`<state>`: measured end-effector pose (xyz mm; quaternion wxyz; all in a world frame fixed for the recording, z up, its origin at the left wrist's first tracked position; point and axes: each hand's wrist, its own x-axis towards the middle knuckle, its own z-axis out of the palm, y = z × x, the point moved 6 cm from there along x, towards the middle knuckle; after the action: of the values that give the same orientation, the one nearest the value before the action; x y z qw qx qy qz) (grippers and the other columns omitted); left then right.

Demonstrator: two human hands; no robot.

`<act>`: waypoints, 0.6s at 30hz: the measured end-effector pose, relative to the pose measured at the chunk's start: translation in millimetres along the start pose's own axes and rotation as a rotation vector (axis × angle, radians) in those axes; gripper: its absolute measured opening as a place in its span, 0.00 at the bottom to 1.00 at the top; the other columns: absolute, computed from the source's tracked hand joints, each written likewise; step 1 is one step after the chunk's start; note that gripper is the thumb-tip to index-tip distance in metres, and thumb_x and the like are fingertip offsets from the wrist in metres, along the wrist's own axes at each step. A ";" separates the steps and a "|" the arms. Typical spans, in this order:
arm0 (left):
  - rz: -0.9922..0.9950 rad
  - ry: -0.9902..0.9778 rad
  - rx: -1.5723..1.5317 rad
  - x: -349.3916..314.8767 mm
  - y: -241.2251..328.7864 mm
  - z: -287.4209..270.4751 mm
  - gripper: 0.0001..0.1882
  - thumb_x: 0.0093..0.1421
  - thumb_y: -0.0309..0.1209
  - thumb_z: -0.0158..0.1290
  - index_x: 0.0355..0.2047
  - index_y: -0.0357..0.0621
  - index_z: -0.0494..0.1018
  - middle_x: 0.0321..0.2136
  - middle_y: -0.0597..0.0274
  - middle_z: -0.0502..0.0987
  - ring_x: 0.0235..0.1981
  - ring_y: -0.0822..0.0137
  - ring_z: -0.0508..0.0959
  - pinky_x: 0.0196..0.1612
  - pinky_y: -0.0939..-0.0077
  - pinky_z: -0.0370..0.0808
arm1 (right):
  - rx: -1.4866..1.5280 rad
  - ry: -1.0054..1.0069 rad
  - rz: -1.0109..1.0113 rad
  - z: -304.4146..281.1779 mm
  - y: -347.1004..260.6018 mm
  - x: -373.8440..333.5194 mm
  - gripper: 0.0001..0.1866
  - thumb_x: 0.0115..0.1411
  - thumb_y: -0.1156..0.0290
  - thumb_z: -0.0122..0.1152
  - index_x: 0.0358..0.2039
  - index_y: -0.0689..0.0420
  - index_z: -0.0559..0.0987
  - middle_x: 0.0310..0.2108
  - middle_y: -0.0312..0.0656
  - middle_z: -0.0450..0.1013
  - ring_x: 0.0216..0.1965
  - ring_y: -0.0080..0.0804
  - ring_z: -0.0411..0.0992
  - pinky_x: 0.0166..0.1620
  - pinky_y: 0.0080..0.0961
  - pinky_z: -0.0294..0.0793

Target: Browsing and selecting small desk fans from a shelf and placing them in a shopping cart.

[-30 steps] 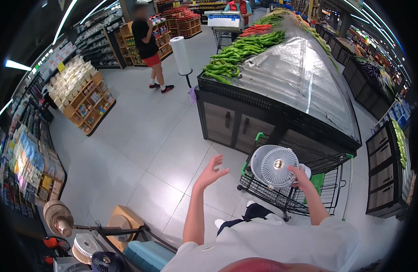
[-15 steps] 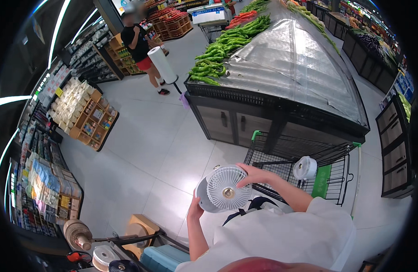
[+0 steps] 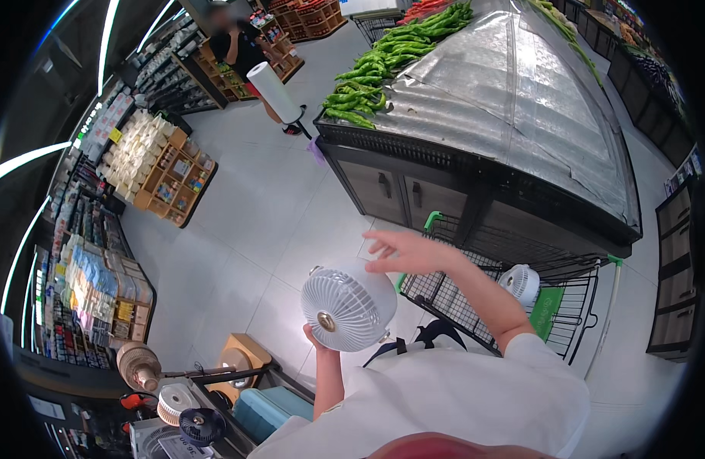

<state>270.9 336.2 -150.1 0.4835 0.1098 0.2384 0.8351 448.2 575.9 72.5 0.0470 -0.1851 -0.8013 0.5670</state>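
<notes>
A round white fan [image 3: 333, 306] with a ribbed grille is in front of my body, its grille turned toward the left. My left hand [image 3: 319, 340] grips the fan from beneath at its lower left side; most of its fingers are hidden behind the housing. By the fan's upper right edge is my right hand [image 3: 406, 251], open, with its fingers stretched out to the left. One lower fingertip is close to the fan's housing, and I cannot tell whether it touches.
A black wire shopping cart [image 3: 460, 287] with a second white fan [image 3: 520, 284] in it stands at right. Beyond is a produce stand [image 3: 475, 153] with green peppers [image 3: 398, 53]. More fans [image 3: 202, 425] and a blue case [image 3: 268, 411] are at lower left. Another person [image 3: 241, 50] stands far left.
The fan has turned so its grille faces more to the left and its housing shows at right. My right hand has come off the grille and moved up, fingers stretched out.
</notes>
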 end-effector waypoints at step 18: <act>0.147 0.214 -0.007 9.9 -49.1 103.7 0.36 0.65 0.59 0.40 0.67 0.53 0.61 0.64 0.58 0.66 0.63 0.52 0.67 0.65 0.46 0.65 | -0.288 1.012 -1.243 -192.5 -212.0 -112.0 0.25 0.52 0.82 0.70 0.52 0.61 0.77 0.33 0.41 0.75 0.29 0.22 0.71 0.32 0.17 0.70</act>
<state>345.9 395.6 -86.0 0.3932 0.0355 0.2771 0.8760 555.3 647.1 351.8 0.6854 0.0554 -0.7043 0.1763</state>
